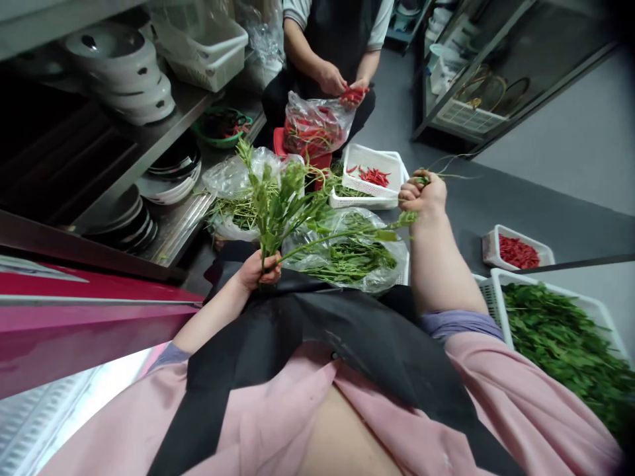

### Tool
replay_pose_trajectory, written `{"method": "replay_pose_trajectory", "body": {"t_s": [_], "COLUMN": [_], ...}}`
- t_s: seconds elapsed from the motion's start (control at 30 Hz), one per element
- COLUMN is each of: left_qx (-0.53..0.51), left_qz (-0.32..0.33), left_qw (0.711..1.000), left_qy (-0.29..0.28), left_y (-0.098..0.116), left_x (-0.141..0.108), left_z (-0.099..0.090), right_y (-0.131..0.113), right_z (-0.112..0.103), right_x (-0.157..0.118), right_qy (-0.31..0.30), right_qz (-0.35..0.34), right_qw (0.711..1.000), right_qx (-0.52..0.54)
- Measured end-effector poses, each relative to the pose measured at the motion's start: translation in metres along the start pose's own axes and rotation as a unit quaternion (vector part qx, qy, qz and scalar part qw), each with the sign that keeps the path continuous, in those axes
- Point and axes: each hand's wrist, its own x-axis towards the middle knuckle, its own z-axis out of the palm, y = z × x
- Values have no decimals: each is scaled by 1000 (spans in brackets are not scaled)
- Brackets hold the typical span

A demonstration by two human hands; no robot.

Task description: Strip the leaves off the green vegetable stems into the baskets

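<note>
My left hand [260,270] is closed round the lower stems of a bunch of leafy greens [270,205], which fans upward over my apron. One long stem leans out of the bunch to the right, its leafy tip just below my right hand [423,190]. That hand is raised and its fingers are closed on some green stems [421,177]; thin tendrils trail from it to the right. Between my hands, below them, an open clear plastic bag [391,261] holds more greens [347,259].
Across from me a person's hands [342,82] hold red chilies over a plastic bag of chilies [317,129]. White baskets [397,165] stand before them. At right are a chili basket [489,248] and a larger basket of leaves [608,317]. Shelves with bowls [119,73] flank my left.
</note>
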Motion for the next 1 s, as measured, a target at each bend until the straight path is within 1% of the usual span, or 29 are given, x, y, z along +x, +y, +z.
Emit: {"method": "replay_pose_trajectory", "body": {"t_s": [0.07, 0.13, 0.2, 0.27, 0.37, 0.47, 0.6, 0.73, 0.83, 0.93, 1.0], "left_qx": [3, 14, 32, 48, 62, 81, 97, 75, 56, 57, 57], "left_qz": [0, -6, -16, -26, -33, -43, -50, -16, 23, 41, 44], "left_qw": [1000, 1000, 999, 998, 997, 995, 992, 996, 996, 994, 994], "left_qy": [4, 8, 13, 20, 27, 41, 60, 41, 58, 78, 79], "left_y": [0, 1, 1, 2, 2, 1, 1, 2, 3, 4, 5], "left_x": [0, 1, 1, 0, 0, 0, 1, 1, 2, 1, 1], "left_z": [-1, -2, -4, -5, -7, -7, -3, -5, -9, -13, -15], "right_y": [2, 5, 8, 7, 3, 0, 2, 6, 9, 14, 17], "right_z": [8, 27, 49, 69, 85, 92, 94, 94, 97, 102, 103], "right_x": [-5, -13, -21, -28, -33, -35, -34, -33, -34, -38, -41], "right_qy": [-4, -12, -28, -44, -54, -57, -44, -4, 38, 84, 77], "right_qz": [43, 81, 105, 105, 84, 70, 42, -4, -27, -39, -39], "right_qw": [996, 984, 966, 953, 947, 952, 963, 972, 969, 964, 964], "right_qx": [81, 161, 233, 281, 307, 294, 262, 237, 243, 250, 251]}}
